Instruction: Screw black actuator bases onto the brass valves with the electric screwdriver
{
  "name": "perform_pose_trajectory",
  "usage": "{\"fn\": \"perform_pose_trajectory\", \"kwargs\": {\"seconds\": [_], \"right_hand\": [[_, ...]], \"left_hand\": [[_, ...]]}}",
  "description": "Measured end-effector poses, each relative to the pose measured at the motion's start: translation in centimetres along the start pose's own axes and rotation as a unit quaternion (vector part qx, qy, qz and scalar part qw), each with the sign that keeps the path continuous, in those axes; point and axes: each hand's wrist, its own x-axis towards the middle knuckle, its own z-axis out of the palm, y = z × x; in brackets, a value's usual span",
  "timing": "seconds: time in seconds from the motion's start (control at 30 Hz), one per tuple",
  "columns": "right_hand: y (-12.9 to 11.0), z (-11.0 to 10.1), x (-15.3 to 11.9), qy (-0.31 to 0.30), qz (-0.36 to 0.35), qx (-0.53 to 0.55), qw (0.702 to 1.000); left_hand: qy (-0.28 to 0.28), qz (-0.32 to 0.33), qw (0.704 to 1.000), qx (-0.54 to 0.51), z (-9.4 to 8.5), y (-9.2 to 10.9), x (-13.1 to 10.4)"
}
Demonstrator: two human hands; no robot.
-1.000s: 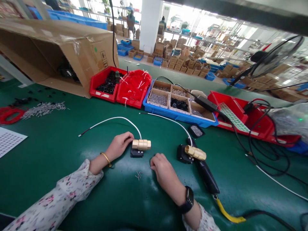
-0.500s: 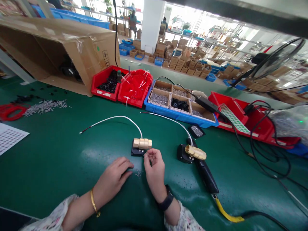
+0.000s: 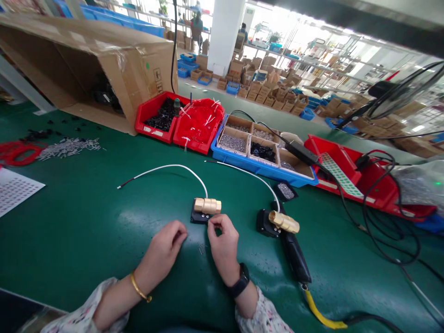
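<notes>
A brass valve [image 3: 207, 206] on a black housing [image 3: 198, 217] lies on the green table, its white cable curving off to the left. My right hand [image 3: 224, 245] is at the housing's lower right corner, thumb and forefinger pinched; what is between them is too small to make out. My left hand [image 3: 164, 249] rests to the lower left, fingertips pressed together, their contents hidden. Several thin screws [image 3: 201, 249] lie between my hands. A second brass valve [image 3: 284, 222] with a black housing sits on the right, beside a black handheld tool [image 3: 296, 259].
Red bins [image 3: 156, 118] and a blue tray [image 3: 263, 166] of small parts line the back. A cardboard box [image 3: 138, 69] stands back left. White pieces [image 3: 72, 148] and a printed sheet [image 3: 17, 192] lie left. Black cables [image 3: 364, 203] tangle at right.
My left hand's fingers have closed together and moved slightly left, away from the screws. My right thumb and forefinger remain pinched at the housing's corner. The camera view has shifted slightly.
</notes>
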Motion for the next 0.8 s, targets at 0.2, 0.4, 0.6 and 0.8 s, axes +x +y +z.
{"fn": "perform_pose_trajectory", "kwargs": {"seconds": [0.2,0.4,0.6,0.8], "right_hand": [[-0.5,-0.4,0.0,-0.07,-0.066,-0.06,0.994],[0.0,-1.5,-0.4,-0.118,-0.073,-0.033,0.99],[-0.3,-5.0,-2.0,-0.148,-0.008,0.018,0.989],[1.3,-12.2,-7.6,-0.009,0.187,0.086,0.978]], "left_hand": [[0.084,0.132,0.987,0.045,-1.5,-1.3,2.8],[0.037,0.235,0.968,0.079,-0.7,-2.7,3.7],[0.042,0.25,0.966,0.045,-0.9,-3.0,4.0],[0.016,0.266,0.963,0.029,-1.2,-3.3,4.1]]}}
